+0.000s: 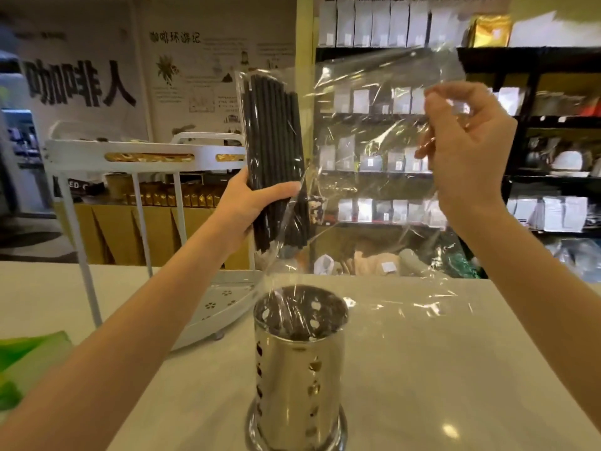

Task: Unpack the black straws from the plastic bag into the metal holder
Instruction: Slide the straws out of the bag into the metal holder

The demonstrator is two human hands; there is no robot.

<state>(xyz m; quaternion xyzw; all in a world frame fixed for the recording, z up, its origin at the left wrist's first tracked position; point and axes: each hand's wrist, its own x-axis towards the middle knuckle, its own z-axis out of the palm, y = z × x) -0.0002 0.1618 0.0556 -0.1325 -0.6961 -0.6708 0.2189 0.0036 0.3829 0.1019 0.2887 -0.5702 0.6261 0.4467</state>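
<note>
A bundle of black straws point(274, 151) stands upright inside a clear plastic bag point(374, 131), held up over the counter. My left hand point(253, 203) is wrapped around the lower part of the bundle through the plastic. My right hand point(468, 144) pinches the bag's loose right side and holds it spread out. Directly below stands the perforated metal holder point(297, 369) on the counter, its mouth under the bag's hanging lower edge. Dark shapes show inside the holder through the film; I cannot tell what they are.
A white two-tier rack point(143, 151) stands on the pale counter point(439, 369) at the left, behind my left arm. A green object point(22, 359) lies at the left edge. Shelves of packaged goods point(536, 206) fill the background beyond the counter.
</note>
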